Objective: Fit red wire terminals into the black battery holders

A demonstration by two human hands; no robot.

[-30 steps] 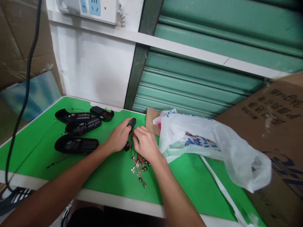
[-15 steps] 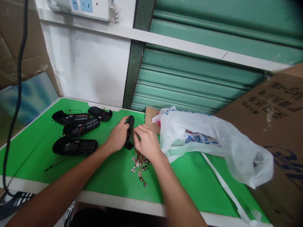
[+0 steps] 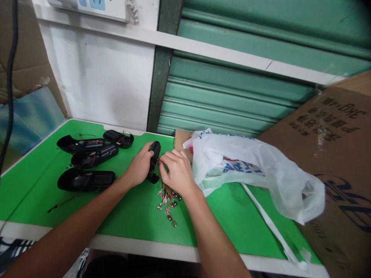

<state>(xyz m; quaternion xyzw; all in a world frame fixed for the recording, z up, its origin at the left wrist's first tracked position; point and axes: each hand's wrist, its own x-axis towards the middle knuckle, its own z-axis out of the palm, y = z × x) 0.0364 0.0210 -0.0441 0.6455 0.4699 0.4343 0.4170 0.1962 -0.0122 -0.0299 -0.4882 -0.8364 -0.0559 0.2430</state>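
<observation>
My left hand (image 3: 141,164) grips a black plastic housing (image 3: 155,150), held tilted on its edge above the green table. The fingers of my right hand (image 3: 176,166) are pinched at the housing's right side, where thin red wires show; the exact piece between the fingertips is too small to tell. Below my right hand lies a bunch of red wires with small metal discs (image 3: 167,200). Several similar black housings (image 3: 94,180) with thin wires rest on the left part of the table, separate from my hands.
On the green table (image 3: 133,216), a white plastic bag (image 3: 249,158) lies right of my hands, beside a white strip (image 3: 269,224). A large cardboard box (image 3: 333,143) leans at the right. A loose dark wire (image 3: 60,204) lies at the left, and a black cable (image 3: 11,77) hangs there.
The whole view has shifted slightly, moving everything a little left in the picture. Both hands stay at the same housing, with only slight finger movement.
</observation>
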